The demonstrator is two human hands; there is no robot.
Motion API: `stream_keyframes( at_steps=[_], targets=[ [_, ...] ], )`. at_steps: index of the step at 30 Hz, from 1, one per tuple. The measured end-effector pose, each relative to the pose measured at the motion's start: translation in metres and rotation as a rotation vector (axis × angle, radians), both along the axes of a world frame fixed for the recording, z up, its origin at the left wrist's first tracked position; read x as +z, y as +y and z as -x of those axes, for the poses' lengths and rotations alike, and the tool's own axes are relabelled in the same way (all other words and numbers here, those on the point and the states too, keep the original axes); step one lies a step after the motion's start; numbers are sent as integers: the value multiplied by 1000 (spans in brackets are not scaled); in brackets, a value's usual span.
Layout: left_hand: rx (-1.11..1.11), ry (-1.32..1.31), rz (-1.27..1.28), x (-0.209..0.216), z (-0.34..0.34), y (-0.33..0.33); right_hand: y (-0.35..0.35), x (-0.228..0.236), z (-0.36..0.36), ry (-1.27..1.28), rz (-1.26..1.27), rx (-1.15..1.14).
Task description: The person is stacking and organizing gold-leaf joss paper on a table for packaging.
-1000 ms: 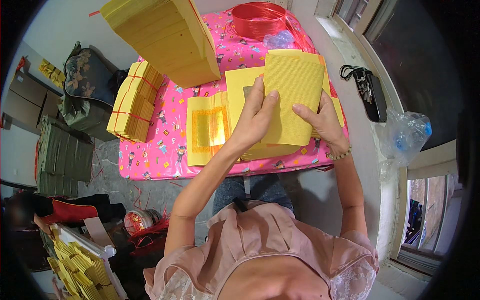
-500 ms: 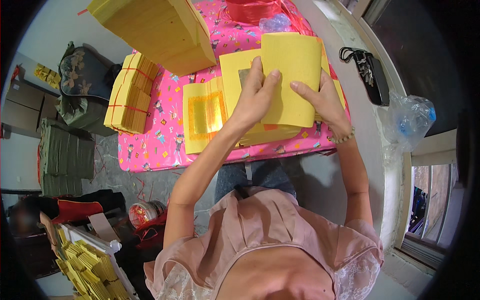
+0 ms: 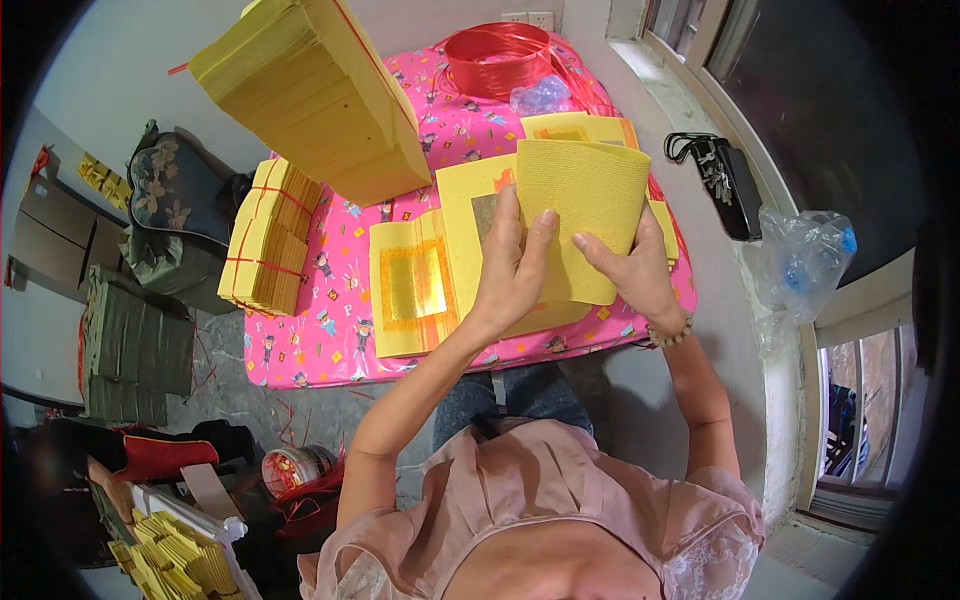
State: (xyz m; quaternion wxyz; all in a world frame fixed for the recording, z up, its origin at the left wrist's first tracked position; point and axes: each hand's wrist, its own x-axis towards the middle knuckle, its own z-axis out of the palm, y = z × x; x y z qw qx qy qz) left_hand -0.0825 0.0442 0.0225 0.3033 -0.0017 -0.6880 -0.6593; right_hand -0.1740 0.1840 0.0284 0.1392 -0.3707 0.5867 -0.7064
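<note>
My left hand [image 3: 515,268] and right hand [image 3: 632,272] grip the two sides of a wad of yellow joss paper [image 3: 580,205], thumbs on its near face. The wad stands tilted, its top edge curving slightly. Below and behind it lie more yellow joss sheets [image 3: 462,190], one with a grey square partly covered by my left hand. To the left is joss paper with a shiny gold foil panel [image 3: 415,283] and orange border. Further sheets [image 3: 585,128] show beyond the wad. My fingers behind the wad are hidden.
A tall yellow paper stack [image 3: 330,110] and a red-tied bundle [image 3: 262,245] stand left on the pink-covered table [image 3: 335,350]. A red strap coil [image 3: 495,62] sits at the back. A black pouch with keys [image 3: 728,190] lies on the right ledge. Another person's hand [image 3: 117,497] is lower left.
The view has shifted, so the table appears lower. Both hands keep hold of the wad, which has come slightly nearer and tilted, uncovering sheets behind it.
</note>
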Motion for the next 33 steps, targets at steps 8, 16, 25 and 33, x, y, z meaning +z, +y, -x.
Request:
stream_keyframes(
  at_steps=[8, 16, 25, 33],
  targets=[
    [-37, 27, 16, 5, 2, 16, 25, 8, 15, -101, 97, -42],
    [-232, -107, -60, -1, 22, 27, 59, -2, 41, -216, 109, -153],
    [-409, -279, -148, 11, 66, 36, 109, -6, 48, -269, -187, -16],
    [-461, -488, -91, 11, 118, 35, 115, -11, 53, -388, -283, -159]
  ],
)
